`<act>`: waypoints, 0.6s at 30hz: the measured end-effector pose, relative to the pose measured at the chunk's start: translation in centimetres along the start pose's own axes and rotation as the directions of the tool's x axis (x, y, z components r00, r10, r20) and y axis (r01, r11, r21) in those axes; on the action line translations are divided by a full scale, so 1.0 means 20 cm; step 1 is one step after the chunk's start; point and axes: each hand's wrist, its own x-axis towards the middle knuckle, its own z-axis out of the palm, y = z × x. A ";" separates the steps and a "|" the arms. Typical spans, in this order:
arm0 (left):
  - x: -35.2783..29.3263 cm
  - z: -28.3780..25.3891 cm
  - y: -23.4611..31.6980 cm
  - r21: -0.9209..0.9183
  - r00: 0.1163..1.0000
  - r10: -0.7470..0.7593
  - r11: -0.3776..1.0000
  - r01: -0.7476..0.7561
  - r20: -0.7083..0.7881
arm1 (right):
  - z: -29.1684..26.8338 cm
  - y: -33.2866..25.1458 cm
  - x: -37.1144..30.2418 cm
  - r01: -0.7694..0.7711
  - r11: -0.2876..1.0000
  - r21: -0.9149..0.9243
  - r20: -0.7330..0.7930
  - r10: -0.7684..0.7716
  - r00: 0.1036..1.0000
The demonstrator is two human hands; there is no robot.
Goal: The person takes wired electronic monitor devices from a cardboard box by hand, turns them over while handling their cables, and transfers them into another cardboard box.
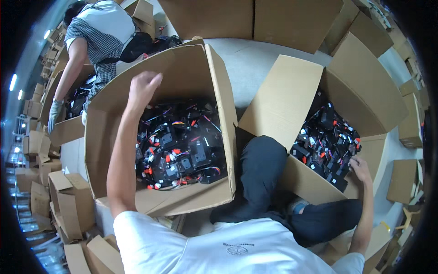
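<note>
A large open cardboard box (159,203) in front of me on the left holds a heap of black electronic modules (199,153) with red connectors and thin coloured wires. Over its far left part I raise my left hand (144,87); its fingers are curled, and what they may hold is hidden. To my right, a second open box (310,185) contains similar black box-shaped modules (326,144) with red and white plugs. My right hand (361,169) is at the right side of that heap, fingers closed at its edge; I cannot make out what lies between them.
At the upper left a co-worker (98,41) bends beside another box of black parts, wearing a glove (55,112). My bent knee (262,157) sits between the two boxes. Stacked cartons (73,201) stand at the left, and more cartons (404,180) at the right.
</note>
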 end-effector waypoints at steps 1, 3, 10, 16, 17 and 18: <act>-0.08 -0.03 -0.22 0.001 0.987 -0.163 0.987 0.163 -0.003 | 0.03 -0.06 0.06 -0.013 0.998 0.069 0.019 0.012 1.000; -0.29 0.20 -0.44 0.156 0.985 -0.026 0.988 -0.001 0.170 | 0.02 -0.11 0.04 -0.099 0.980 0.170 0.045 0.093 0.995; -0.67 0.96 -0.68 0.597 0.805 0.189 0.582 -0.553 0.562 | 0.10 -0.27 0.05 -0.190 0.957 0.217 0.123 0.166 0.978; -0.57 1.37 -0.87 0.687 0.649 -0.249 0.393 -0.611 0.719 | 0.13 -0.36 0.11 -0.191 0.960 0.207 0.154 0.160 0.975; -0.54 1.41 -0.89 0.722 0.684 -0.238 0.305 -0.621 0.690 | 0.10 -0.36 0.11 -0.191 0.966 0.176 0.151 0.165 0.975; -0.52 1.44 -0.90 0.757 0.729 -0.228 0.324 -0.568 0.645 | 0.06 -0.36 0.11 -0.203 0.964 0.172 0.142 0.180 0.973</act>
